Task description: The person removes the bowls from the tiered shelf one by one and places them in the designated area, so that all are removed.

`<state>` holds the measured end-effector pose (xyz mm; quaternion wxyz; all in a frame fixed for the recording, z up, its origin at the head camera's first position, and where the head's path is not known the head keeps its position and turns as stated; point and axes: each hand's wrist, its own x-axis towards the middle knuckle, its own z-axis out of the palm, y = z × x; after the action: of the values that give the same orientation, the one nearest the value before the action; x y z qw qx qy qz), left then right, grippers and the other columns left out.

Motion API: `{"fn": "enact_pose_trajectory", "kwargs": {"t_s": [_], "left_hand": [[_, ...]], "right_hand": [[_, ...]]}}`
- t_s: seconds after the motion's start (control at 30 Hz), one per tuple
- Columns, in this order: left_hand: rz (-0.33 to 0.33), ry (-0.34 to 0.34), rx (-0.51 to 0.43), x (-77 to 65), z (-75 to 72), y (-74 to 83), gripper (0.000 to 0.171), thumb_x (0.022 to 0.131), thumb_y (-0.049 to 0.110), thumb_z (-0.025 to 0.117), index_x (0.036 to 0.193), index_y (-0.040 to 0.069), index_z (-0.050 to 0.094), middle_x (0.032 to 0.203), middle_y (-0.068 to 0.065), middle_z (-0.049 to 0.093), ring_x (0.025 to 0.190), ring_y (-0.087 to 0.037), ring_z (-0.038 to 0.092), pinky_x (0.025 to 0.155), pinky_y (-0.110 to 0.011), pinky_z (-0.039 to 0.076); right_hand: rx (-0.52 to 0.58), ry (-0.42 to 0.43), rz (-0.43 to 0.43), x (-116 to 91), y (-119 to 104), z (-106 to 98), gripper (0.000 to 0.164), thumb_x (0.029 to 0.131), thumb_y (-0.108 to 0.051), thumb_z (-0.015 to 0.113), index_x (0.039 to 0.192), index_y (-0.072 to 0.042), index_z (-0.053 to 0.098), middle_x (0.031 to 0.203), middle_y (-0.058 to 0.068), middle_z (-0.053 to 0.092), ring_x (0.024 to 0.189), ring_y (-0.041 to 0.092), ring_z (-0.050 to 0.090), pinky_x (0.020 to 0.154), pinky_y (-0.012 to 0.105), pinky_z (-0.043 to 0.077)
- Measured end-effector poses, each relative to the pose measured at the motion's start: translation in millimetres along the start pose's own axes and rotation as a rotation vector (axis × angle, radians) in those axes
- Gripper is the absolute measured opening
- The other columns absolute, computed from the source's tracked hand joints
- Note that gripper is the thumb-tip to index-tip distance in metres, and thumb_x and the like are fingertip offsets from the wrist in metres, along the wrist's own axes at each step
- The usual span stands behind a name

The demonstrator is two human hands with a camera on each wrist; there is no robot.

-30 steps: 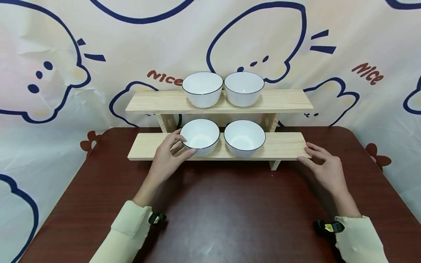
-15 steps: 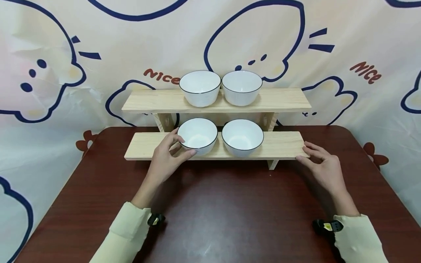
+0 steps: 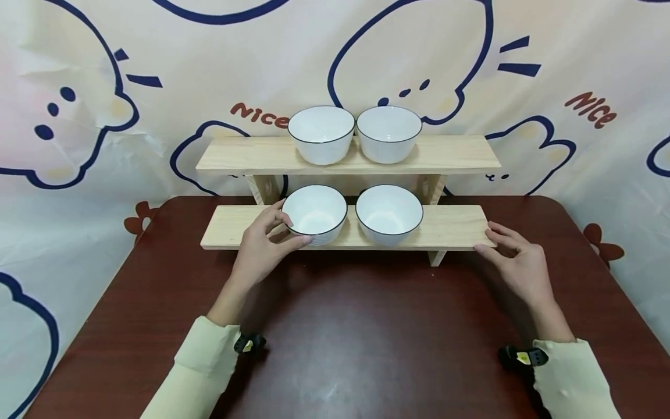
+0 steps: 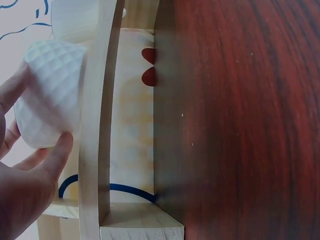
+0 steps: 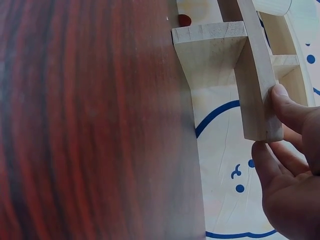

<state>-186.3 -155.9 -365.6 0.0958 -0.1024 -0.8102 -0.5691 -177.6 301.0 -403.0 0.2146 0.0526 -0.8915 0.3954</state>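
Note:
A two-tier wooden shelf (image 3: 455,226) bears white bowls with dark rims, two on each tier. My left hand (image 3: 262,241) grips the lower left bowl (image 3: 314,212), thumb at its front and fingers along its left side. Raised diamond texture shows on that bowl's outer wall (image 4: 55,90) in the left wrist view. The lower right bowl (image 3: 389,215) stands just beside it. At the right end of the lower board, my right hand (image 3: 518,265) holds the corner, its thumb on the front edge and its fingers at the end face.
Two more bowls, an upper left one (image 3: 321,137) and an upper right one (image 3: 389,137), stand side by side on the top board (image 3: 230,156). The shelf stands at the back of a dark reddish-brown table (image 3: 366,337). Behind hangs a printed cloth (image 3: 199,70).
The head view has shifted slightly. Both hands keep their places on the bowl and the shelf end, and the bowls stay where they were.

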Motion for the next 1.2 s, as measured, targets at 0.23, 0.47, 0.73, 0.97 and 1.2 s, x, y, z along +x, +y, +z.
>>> {"fn": "enact_pose_trajectory", "kwargs": {"t_s": [0.23, 0.47, 0.73, 0.97, 1.2], "left_hand": [[0.000, -0.027, -0.015, -7.1, -7.6, 2.0, 0.037, 0.077, 0.008, 0.090, 0.094, 0.002, 0.057, 0.150, -0.010, 0.045, 0.132, -0.033, 0.049, 0.100, -0.044, 0.051], [0.035, -0.065, -0.045, -9.7, -10.7, 4.9, 0.037, 0.075, 0.003, 0.090, 0.092, 0.000, 0.056, 0.146, -0.006, 0.047, 0.130, -0.029, 0.050, 0.098, -0.044, 0.053], [0.055, -0.099, -0.011, -20.7, -8.4, 4.2, 0.037, 0.071, 0.005, 0.093, 0.089, 0.005, 0.060, 0.145, -0.006, 0.049, 0.132, -0.029, 0.048, 0.099, -0.049, 0.050], [0.101, -0.219, -0.028, -30.6, -3.0, 12.3, 0.040, 0.064, 0.003, 0.096, 0.081, 0.011, 0.061, 0.139, -0.005, 0.050, 0.126, -0.029, 0.053, 0.091, -0.036, 0.056], [0.106, -0.358, -0.111, -35.2, 8.7, 20.6, 0.041, 0.064, 0.001, 0.096, 0.082, 0.008, 0.060, 0.138, -0.005, 0.049, 0.123, -0.030, 0.057, 0.091, -0.036, 0.057]], "right_hand": [[0.006, 0.011, -0.016, 0.3, -1.5, 1.3, 0.042, 0.085, -0.006, 0.083, 0.122, 0.009, 0.067, 0.129, 0.023, 0.065, 0.123, 0.043, 0.056, 0.087, 0.004, 0.034], [0.012, 0.027, -0.010, 2.8, -1.6, -0.3, 0.042, 0.085, -0.006, 0.083, 0.122, 0.008, 0.067, 0.129, 0.023, 0.065, 0.123, 0.041, 0.057, 0.086, 0.004, 0.036], [0.006, 0.003, 0.010, -0.1, -1.1, 0.5, 0.043, 0.087, -0.009, 0.082, 0.124, 0.007, 0.067, 0.131, 0.022, 0.064, 0.125, 0.041, 0.056, 0.086, 0.004, 0.035], [0.014, 0.005, -0.002, 0.3, -0.6, 0.6, 0.043, 0.086, -0.007, 0.082, 0.123, 0.008, 0.067, 0.130, 0.023, 0.064, 0.124, 0.041, 0.057, 0.084, 0.003, 0.037], [0.013, -0.007, 0.008, 0.7, -0.3, 0.2, 0.044, 0.088, -0.009, 0.081, 0.125, 0.007, 0.066, 0.133, 0.022, 0.063, 0.125, 0.041, 0.056, 0.084, 0.003, 0.036]]}}
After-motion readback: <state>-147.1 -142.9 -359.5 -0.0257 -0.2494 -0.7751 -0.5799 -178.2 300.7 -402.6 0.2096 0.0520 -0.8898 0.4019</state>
